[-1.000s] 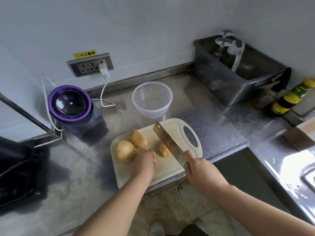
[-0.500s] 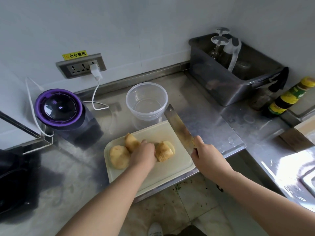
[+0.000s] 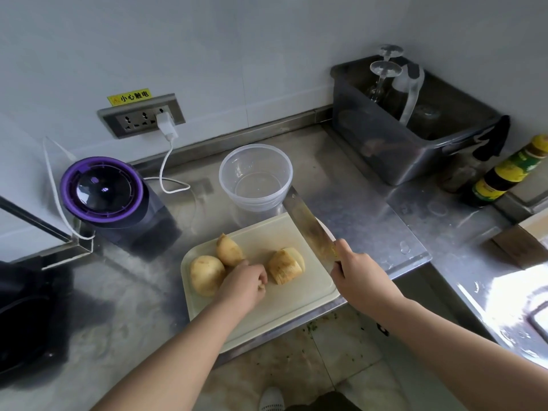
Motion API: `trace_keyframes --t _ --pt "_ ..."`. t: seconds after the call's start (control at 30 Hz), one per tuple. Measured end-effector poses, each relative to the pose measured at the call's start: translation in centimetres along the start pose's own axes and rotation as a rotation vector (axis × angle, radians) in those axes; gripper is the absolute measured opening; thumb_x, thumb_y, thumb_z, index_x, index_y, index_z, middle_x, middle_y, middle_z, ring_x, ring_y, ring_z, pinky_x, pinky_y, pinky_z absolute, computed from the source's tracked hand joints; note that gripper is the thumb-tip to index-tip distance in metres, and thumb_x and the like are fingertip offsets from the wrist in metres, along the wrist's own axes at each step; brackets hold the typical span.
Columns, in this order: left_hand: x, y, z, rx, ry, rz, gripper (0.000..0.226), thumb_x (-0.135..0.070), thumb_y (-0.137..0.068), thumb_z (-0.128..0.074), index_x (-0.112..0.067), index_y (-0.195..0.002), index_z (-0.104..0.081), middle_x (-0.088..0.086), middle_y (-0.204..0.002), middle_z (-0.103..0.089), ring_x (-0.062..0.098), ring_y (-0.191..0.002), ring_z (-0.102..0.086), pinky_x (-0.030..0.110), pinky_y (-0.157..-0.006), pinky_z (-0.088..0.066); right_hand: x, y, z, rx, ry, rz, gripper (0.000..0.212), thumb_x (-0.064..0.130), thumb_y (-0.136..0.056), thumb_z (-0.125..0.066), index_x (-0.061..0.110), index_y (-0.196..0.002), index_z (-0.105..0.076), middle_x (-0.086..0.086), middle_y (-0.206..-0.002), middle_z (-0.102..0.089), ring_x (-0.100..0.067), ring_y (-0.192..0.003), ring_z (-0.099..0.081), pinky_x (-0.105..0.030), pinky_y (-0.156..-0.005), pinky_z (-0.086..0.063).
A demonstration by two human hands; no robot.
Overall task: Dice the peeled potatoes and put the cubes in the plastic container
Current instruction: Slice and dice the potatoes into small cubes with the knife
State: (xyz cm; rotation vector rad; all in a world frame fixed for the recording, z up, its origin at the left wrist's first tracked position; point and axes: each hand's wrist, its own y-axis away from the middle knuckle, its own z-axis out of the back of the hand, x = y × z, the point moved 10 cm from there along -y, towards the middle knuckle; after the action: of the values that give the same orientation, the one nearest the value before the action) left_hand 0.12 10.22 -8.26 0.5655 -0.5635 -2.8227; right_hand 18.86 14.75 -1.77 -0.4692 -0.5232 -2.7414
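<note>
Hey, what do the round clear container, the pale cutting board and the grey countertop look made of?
The round clear container looks like thin glossy plastic: its walls are see-through. The pale cutting board seems matte plastic, judging by its moulded raised rim, though that is uncertain. The grey countertop looks like brushed stainless steel: blurred reflections and a folded metal edge.

Purple-lidded appliance (image 3: 102, 189), sauce bottle (image 3: 501, 178)
</note>
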Motion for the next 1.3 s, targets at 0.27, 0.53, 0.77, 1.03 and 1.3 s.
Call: trace_keyframes --t 0.27,0.53,0.77,1.03,1.3 --pt "-1.1 -0.4 -0.3 -0.010 -0.135 0.042 0.027 -0.025 -0.088 -0.063 -0.017 -0.114 -0.057 0.004 -0.123 -0.052 0.024 -0.110 -0.058 0.032 -0.094 -0.049 -0.6 0.1 0.2 0.005 -0.008 -0.012 0.014 0.012 -0.098 -0.034 0.014 -0.112 -0.035 -0.003 -0.064 -0.052 -0.018 -0.053 -0.046 -0.027 -0.045 -0.031" --pt "-2.3 -1.7 3.0 -0.101 -0.107 0.035 0.023 -0.021 -0.089 -0.058 -0.016 -0.111 -0.062 0.005 -0.118 -0.060 0.024 -0.115 -0.055 0.034 -0.097 -0.045 -1.2 0.0 0.9 0.008 -0.051 -0.035 0.006 0.011 -0.098 -0.035 0.017 -0.100 -0.033 -0.003 -0.063 -0.049 -0.017 -0.052 -0.044 -0.028 -0.045 -0.030" --pt "-4.1 -6.4 5.2 -0.137 0.033 -0.010 0.020 -0.013 -0.086 -0.063 -0.014 -0.106 -0.065 0.006 -0.117 -0.056 0.027 -0.101 -0.059 0.034 -0.089 -0.047 -1.4 -0.6 0.8 0.016 -0.019 -0.036 0.008 0.012 -0.100 -0.032 0.018 -0.096 -0.030 -0.003 -0.062 -0.047 -0.016 -0.051 -0.042 -0.027 -0.044 -0.029" --pt "-3.0 -7.9 3.7 -0.071 0.156 -0.085 0.042 -0.002 -0.090 -0.061 -0.010 -0.131 -0.057 0.009 -0.133 -0.049 0.026 -0.113 -0.056 0.030 -0.104 -0.040 -1.7 -0.7 0.1 0.043 0.005 -0.028 0.009 0.011 -0.100 -0.032 0.018 -0.097 -0.027 -0.002 -0.063 -0.046 -0.015 -0.050 -0.040 -0.026 -0.044 -0.027" --pt "-7.8 -3.7 3.8 0.054 -0.044 -0.415 0.050 -0.009 -0.087 -0.046 -0.024 -0.134 -0.054 -0.008 -0.138 -0.050 0.016 -0.123 -0.050 0.028 -0.103 -0.040 -2.7 -0.5 -1.1 0.076 0.030 -0.061 0.006 0.010 -0.096 -0.033 0.015 -0.100 -0.034 -0.005 -0.066 -0.049 -0.020 -0.054 -0.045 -0.029 -0.045 -0.029"
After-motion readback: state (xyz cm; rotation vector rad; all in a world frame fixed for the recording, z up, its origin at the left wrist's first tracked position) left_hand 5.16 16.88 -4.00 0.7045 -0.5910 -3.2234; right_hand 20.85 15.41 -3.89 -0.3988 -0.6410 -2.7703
